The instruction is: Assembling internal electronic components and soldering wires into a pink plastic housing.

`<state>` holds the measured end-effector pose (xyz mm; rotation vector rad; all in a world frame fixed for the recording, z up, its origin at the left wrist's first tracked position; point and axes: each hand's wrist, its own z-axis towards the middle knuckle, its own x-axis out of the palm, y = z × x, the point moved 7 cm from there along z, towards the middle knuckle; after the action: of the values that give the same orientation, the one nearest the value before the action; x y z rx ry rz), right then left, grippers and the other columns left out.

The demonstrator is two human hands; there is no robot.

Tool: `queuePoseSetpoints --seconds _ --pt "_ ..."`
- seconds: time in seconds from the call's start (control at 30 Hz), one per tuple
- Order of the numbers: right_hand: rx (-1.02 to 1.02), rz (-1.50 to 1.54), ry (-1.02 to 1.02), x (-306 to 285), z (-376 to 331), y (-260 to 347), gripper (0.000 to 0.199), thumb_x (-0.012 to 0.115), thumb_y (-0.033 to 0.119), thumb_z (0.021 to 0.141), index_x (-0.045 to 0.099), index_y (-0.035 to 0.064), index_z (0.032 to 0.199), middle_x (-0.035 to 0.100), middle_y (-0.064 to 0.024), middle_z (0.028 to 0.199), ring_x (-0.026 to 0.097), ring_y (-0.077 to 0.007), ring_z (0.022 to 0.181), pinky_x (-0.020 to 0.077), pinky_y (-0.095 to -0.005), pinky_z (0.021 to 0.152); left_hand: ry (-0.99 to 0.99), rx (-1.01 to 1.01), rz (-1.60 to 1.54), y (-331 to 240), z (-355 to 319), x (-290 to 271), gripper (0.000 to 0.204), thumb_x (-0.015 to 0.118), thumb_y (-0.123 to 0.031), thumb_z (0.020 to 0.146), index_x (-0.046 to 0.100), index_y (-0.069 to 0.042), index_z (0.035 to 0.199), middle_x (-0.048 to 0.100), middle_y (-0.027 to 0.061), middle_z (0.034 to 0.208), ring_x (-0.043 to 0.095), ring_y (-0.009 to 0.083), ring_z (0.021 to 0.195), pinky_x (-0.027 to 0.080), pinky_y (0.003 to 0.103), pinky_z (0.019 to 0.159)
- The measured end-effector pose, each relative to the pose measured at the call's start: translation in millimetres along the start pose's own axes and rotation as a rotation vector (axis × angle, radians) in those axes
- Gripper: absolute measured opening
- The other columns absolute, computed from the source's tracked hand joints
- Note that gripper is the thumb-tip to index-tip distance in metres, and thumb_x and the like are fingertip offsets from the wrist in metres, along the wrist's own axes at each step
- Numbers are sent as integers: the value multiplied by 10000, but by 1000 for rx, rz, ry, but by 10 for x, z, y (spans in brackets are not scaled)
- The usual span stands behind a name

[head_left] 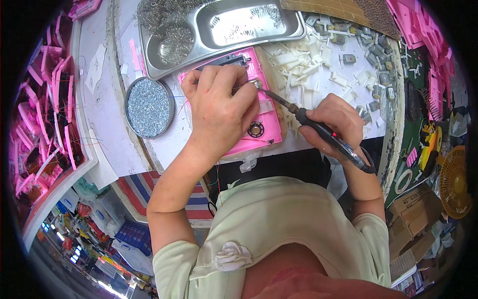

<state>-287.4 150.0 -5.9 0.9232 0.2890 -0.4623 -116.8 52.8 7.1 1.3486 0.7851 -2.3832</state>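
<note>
A pink plastic housing (269, 119) lies on the worktable, with a small round speaker (256, 129) set in its near part and a black strip (224, 62) along its far side. My left hand (219, 102) is closed over the housing, fingers pinched on a thin wire (181, 105) that trails out to the left. In my right hand (336, 124) I grip a soldering iron (326, 133) by its black handle, a red light glowing on it. Its tip meets a small metal part (255, 83) at the housing's right side, near my left fingertips; the exact contact is too small to tell.
Left of the housing stands a round dish (172, 107) of small silvery pieces. A steel tray (199, 50) with springs sits behind. White plastic parts (298, 62) and small grey motors (349, 59) cover the right side. More pink housings (37, 129) fill the far left.
</note>
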Motion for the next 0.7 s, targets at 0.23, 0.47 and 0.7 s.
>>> queuePoseSetpoints --seconds 0.23,0.47,0.7 --pt "5 5 -17 -23 37 7 380 884 61 707 669 30 1019 637 -61 706 563 -218 556 430 -315 500 9 1 1 1 -3 4 174 790 -146 680 651 -134 784 602 -6 967 544 211 923 322 425 869" --pt "19 -7 -31 -88 50 32 372 878 45 708 665 29 1013 618 -60 692 562 -208 562 420 -305 501 12 -11 16 2 -1 2 199 807 -150 640 661 -144 774 615 17 969 562 238 916 337 419 889" --pt "12 -5 -19 -122 54 59 371 874 34 713 659 25 1015 621 -64 695 564 -207 569 419 -307 508 8 -3 20 -3 0 -5 199 805 -147 640 651 -140 766 613 17 964 561 237 918 338 422 890"
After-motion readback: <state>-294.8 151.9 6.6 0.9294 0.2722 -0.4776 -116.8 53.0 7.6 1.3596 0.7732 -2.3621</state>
